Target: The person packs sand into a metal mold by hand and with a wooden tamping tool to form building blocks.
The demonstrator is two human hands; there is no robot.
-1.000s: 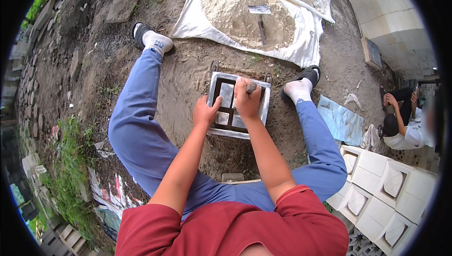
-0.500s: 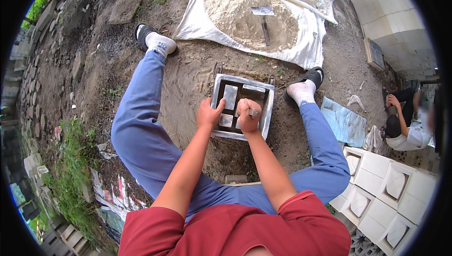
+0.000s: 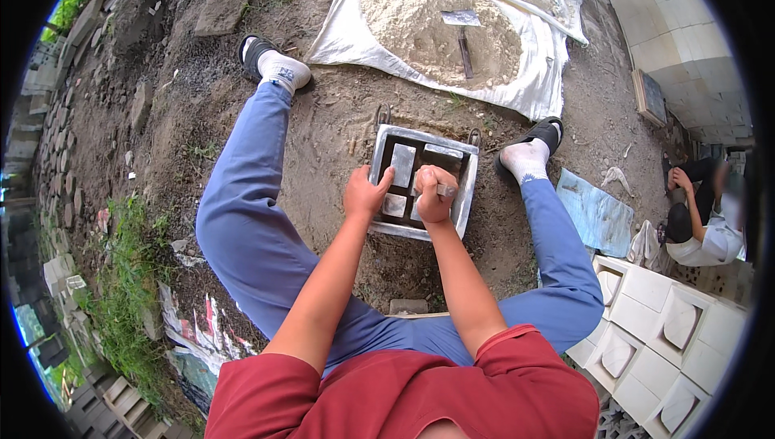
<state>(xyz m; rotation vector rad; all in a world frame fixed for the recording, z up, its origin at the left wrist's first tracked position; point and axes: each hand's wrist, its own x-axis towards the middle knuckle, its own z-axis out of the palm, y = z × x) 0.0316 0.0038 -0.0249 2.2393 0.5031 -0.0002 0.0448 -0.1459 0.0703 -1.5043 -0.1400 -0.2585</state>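
A square grey metal mould (image 3: 401,230) stands on the dirt between my feet, with several flat-topped rectangular blocks (image 3: 403,166) set inside it and dark gaps between them. My left hand (image 3: 367,194) grips the mould's left side, thumb over the rim and the other fingers mostly hidden along the outer wall. Over the right part of the mould, my right hand (image 3: 433,195) is closed in a fist round a short greyish rod-like handle (image 3: 446,190). Its end pokes out on the right; its lower part is hidden beneath the fist. Metal loops (image 3: 383,113) stick out at the mould's far corners.
Beyond the mould, a pale sand heap (image 3: 404,23) lies on a white sheet (image 3: 339,39), with a flat-bladed tool (image 3: 466,55) on it. Pale moulded blocks (image 3: 646,310) are stacked at the right, near a blue sheet (image 3: 596,211) and a seated person (image 3: 710,233).
The whole view has shifted slightly, so the scene sits a little farther right. Both hands keep their places at the mould, and the right fist has turned slightly round the handle.
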